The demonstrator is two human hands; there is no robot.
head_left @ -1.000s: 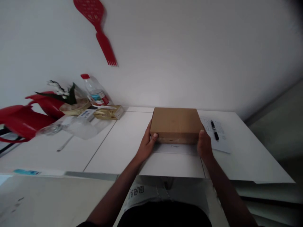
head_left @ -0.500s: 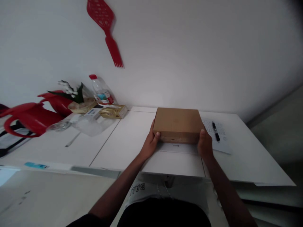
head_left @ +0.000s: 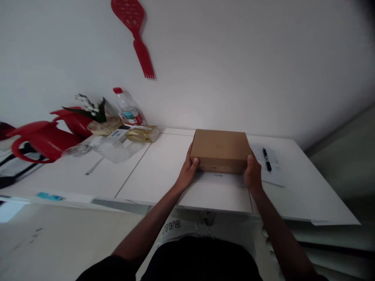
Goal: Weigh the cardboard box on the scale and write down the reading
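Observation:
A closed brown cardboard box (head_left: 220,144) is between my two hands near the back of the white table (head_left: 164,175). My left hand (head_left: 188,169) grips its left side, the thumb at the front corner. On the opposite side my right hand (head_left: 253,173) grips it, thumb along the front right edge. The other fingers of both hands are mostly hidden by the box. Under the box lies a flat white item with dark lettering (head_left: 218,176), largely covered. To the right, a black pen (head_left: 266,160) rests on a printed sheet of paper (head_left: 275,177).
Red pitchers (head_left: 43,140), a basket (head_left: 104,127) with a white-flowered plant, a plastic bottle (head_left: 129,109) and a gold tissue box (head_left: 142,134) crowd the table's left side. A red fly-swatter-shaped piece (head_left: 140,47) hangs on the wall. The table's front edge is close to my body.
The whole view has shifted slightly, with the scene a little higher in the picture. My hands keep the same grip on the cardboard box.

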